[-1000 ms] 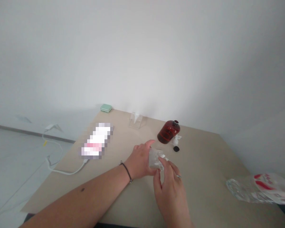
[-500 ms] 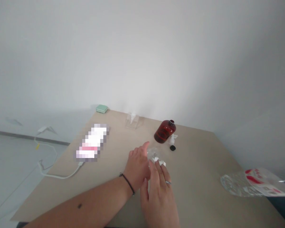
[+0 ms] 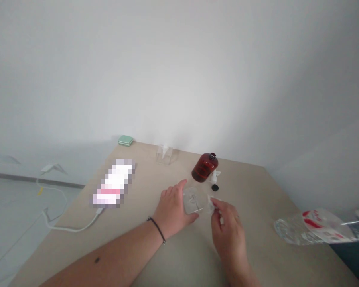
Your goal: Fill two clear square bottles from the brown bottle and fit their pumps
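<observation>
My left hand [image 3: 175, 209] is curled around the side of a clear plastic container [image 3: 193, 200] on the table, thumb at its near edge and fingers at the far side. Just right of the container, my right hand [image 3: 229, 225] pinches a white crumpled piece that looks like tissue [image 3: 212, 204] between thumb and fingers. Part of that white piece is hidden by the fingers. Beyond both hands, an uncapped dark red-brown bottle [image 3: 204, 168] lies tilted. Next to it are a small white fitting [image 3: 214, 176] and a black round piece [image 3: 215, 187].
A clear square holder with a white tip [image 3: 164, 154] stands by the wall. At the table's left are a green case [image 3: 125, 140] and a blurred phone [image 3: 113, 184] with a white cable [image 3: 74, 229]. A clear plastic bottle with a red-and-white label [image 3: 317, 227] lies at the right edge.
My right hand has moved right, off the container, with the white piece in its fingers. More of the container now shows. The left hand has stayed beside it, its thumb now visible.
</observation>
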`<state>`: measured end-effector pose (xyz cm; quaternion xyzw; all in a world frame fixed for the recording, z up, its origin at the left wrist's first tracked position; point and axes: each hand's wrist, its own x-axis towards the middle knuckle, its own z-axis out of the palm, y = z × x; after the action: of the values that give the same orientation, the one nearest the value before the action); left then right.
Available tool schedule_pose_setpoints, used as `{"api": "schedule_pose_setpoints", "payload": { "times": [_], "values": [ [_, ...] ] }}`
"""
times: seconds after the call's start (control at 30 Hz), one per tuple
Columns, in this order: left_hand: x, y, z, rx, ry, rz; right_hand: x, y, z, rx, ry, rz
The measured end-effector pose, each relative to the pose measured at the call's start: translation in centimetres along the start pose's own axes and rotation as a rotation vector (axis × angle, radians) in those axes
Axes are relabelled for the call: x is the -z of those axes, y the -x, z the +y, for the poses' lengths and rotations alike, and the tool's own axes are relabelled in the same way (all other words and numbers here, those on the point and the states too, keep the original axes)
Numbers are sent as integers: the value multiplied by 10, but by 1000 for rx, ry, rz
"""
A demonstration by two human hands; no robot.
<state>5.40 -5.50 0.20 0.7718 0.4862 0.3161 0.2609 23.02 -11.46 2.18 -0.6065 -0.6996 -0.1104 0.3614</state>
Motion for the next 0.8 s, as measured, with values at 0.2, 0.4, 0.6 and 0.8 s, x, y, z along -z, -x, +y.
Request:
{"api": "schedule_pose_setpoints", "payload": {
  "times": [0.2,0.4,0.6,0.8],
  "values": [
    [10,-11,-12,-51,141,-90,7,-39,89,-301,182,-326],
    [19,-22,-25,-11,335,-205,-3,-85,68,-311,318,-377],
    [15,-24,-30,-23,399,-214,-18,-88,49,-333,573,-456],
    [11,-24,-32,-8,409,-215,-22,-76,60,-333,556,-492]
  ]
}}
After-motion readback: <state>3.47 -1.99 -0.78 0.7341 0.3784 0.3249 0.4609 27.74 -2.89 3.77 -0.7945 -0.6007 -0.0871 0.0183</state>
